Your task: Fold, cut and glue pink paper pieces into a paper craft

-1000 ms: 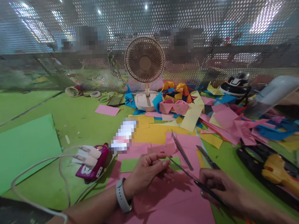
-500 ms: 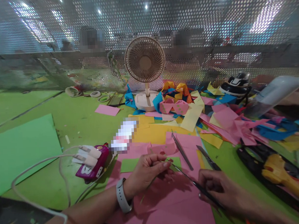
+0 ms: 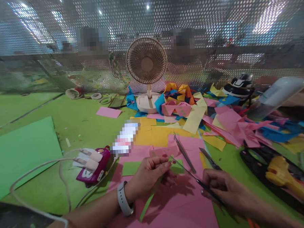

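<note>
My left hand [image 3: 146, 176], with a white watch on its wrist, pinches the top end of a thin green paper strip [image 3: 149, 202] that hangs down over a large pink sheet [image 3: 177, 208]. My right hand [image 3: 222, 188] is closed round a long thin pair of tweezers [image 3: 188, 173], whose tip reaches the strip by my left fingertips. A green paper rectangle [image 3: 130, 168] lies just beyond my left hand. A second pair of tweezers [image 3: 184, 154] and a dark blade [image 3: 209, 159] lie on the paper ahead of my hands.
A small fan [image 3: 147, 73] stands at the back, with heaps of coloured paper scraps [image 3: 218, 124] to its right. A magenta power strip [image 3: 93, 166] with white plugs and cable sits at left. A yellow glue gun [image 3: 288, 180] lies on a dark tray at right. A perforated screen closes the back.
The green strip has come free and now hangs down longer from my left fingers. My right hand with the tweezers has shifted slightly left and up.
</note>
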`<state>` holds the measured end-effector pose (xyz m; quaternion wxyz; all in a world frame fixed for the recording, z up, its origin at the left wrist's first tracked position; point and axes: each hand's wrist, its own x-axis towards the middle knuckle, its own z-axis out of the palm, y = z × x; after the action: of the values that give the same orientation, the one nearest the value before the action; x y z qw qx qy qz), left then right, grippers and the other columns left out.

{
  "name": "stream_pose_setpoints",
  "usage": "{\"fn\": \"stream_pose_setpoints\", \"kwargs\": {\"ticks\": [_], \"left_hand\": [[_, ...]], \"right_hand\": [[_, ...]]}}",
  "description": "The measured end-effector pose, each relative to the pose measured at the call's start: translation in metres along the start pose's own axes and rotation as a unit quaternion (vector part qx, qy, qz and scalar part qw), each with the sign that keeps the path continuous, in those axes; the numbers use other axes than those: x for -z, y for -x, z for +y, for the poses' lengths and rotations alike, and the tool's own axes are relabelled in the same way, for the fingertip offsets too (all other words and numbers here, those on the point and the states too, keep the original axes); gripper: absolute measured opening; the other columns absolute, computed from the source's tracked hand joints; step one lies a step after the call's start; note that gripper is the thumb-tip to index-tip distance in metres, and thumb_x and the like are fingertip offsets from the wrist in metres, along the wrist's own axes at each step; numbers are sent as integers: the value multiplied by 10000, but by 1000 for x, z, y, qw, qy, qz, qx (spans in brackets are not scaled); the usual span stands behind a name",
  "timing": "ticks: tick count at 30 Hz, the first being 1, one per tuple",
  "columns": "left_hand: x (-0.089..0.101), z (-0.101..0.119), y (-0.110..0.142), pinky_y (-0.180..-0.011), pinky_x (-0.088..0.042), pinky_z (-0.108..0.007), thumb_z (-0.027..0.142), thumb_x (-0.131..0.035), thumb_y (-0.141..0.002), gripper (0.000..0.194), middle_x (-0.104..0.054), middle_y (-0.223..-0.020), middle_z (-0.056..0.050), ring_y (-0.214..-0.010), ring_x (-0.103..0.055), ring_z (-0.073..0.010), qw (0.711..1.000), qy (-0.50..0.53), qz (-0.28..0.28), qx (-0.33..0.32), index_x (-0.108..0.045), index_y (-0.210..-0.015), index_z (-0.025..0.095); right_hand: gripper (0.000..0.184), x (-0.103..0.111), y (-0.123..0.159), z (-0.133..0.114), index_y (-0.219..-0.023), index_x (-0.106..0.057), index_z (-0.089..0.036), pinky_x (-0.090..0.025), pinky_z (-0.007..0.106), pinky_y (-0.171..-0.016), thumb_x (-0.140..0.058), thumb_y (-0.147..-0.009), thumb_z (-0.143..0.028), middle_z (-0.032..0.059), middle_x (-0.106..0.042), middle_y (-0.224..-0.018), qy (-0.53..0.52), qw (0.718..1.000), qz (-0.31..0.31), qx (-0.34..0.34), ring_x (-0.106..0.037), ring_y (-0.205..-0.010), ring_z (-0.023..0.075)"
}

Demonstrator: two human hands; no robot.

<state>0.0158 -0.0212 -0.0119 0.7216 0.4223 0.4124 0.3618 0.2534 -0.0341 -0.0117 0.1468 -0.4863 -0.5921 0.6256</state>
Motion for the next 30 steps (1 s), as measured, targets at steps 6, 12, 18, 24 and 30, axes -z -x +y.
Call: {"fn": "stream_pose_setpoints", "kwargs": {"ticks": [6,12,18,24,30], "left_hand": [[-1,2,1,-511,-491,-208,359,-573,-817,241,-680,-641,-53,-515,-628,-107,1000,15,12,-2,-576,-820,118],[-2,4,1,-517,-496,-215,370,-588,-801,249,-678,-637,-53,-510,-625,-107,1000,11,17,5,-570,-771,123],[-4,7,2,-504,-488,-208,363,-588,-804,246,-672,-614,-46,-494,-619,-104,1000,13,18,4,-565,-772,120],[-4,7,2,-511,-490,-214,360,-581,-808,246,-675,-621,-53,-495,-615,-105,1000,11,12,-1,-551,-765,120],[0,5,3,-550,-499,-239,367,-564,-817,232,-685,-678,-58,-553,-636,-126,1000,23,-8,-1,-539,-811,136]], "right_hand": [[399,0,1,-4,-644,-421,-181,-291,146,-424,-647,-692,-505,-78,-387,-531,-14,1000,2,-2,-325,-463,47],[401,0,3,-10,-631,-426,-182,-263,147,-406,-665,-672,-500,-82,-392,-505,-24,1000,0,-15,-321,-443,44],[397,0,3,-7,-636,-438,-177,-265,147,-414,-655,-684,-505,-78,-397,-510,-25,1000,3,-2,-326,-450,43],[432,-2,3,-7,-635,-421,-182,-273,144,-405,-659,-656,-541,-81,-394,-513,-39,999,4,-18,-338,-441,43],[427,0,1,-10,-615,-406,-190,-260,147,-382,-659,-651,-532,-93,-364,-471,-41,999,16,-21,-294,-409,40]]}}
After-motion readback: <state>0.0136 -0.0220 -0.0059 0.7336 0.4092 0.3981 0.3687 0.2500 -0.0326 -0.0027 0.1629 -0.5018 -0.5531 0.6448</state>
